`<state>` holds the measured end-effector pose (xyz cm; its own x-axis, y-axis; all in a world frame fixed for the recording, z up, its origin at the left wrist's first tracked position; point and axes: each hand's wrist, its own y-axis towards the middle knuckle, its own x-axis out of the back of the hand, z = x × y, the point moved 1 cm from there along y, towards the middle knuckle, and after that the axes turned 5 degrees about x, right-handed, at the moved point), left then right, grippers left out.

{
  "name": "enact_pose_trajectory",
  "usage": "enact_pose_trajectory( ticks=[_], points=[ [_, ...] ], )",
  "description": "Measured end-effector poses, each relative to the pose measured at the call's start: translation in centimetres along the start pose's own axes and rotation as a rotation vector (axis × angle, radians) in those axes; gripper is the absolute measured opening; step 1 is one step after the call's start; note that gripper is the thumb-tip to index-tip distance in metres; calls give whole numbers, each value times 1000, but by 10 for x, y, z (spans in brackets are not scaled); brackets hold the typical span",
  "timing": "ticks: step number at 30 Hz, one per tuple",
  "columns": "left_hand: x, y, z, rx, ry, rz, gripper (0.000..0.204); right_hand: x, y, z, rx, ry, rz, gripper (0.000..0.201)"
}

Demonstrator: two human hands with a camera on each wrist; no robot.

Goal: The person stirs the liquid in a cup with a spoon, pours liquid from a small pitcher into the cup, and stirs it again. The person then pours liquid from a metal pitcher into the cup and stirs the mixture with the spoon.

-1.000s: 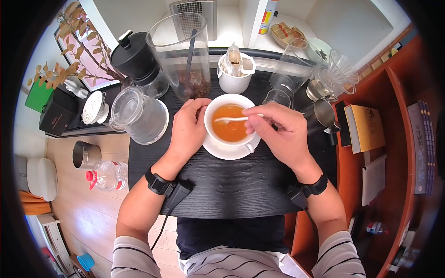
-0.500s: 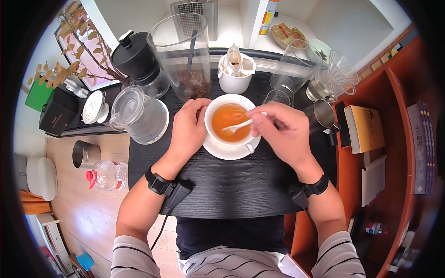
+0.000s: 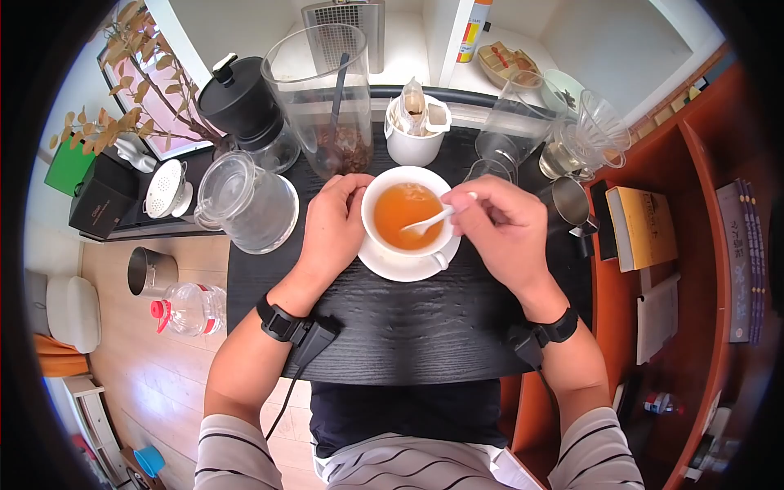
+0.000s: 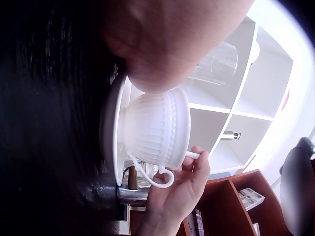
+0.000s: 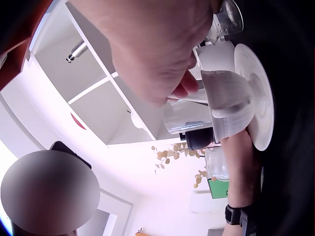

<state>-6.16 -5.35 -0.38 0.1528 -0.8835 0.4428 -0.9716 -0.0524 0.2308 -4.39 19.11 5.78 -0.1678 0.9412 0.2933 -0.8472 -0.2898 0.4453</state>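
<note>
while left hand [image 3: 333,219] flanks teacup [image 4: 156,129]: grip cannot be told
right hand [image 3: 505,229]: bent inward, pinching teaspoon [image 3: 435,219]
teaspoon axis: slanted, bowl down-left

"How do we find the cup [image 4: 157,129]?"

"White, fluted, upright on its round white saucer [image 3: 384,265], with amber liquid [image 3: 398,214] inside."

"And our spoon [image 3: 435,219]?"

"White too; we see it slanting, dipped into the liquid, its upper end above the rim."
</note>
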Motion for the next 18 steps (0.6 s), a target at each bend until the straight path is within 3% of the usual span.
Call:
enact_pose_trajectory(
  ticks=[4,6,11,14,16,18],
  points=[
    [0,0,1,1,1,-2,18,-6,4,7,87,-32,49,12],
    [0,0,1,-5,2,-3,17,-8,7,3,220,-51,-118,11],
    [0,0,1,-2,-5,-3,17,-1,5,2,165,-57,-242,8],
    [1,-1,-1,-6,2,-4,17,1,2,-1,112,15,-220,7],
    [1,0,-1,-10,9,-3,17,0,-1,-2,17,59,-6,12],
    [0,0,1,-13,0,1,17,-3,1,1,68,19,26,13]
  ],
)
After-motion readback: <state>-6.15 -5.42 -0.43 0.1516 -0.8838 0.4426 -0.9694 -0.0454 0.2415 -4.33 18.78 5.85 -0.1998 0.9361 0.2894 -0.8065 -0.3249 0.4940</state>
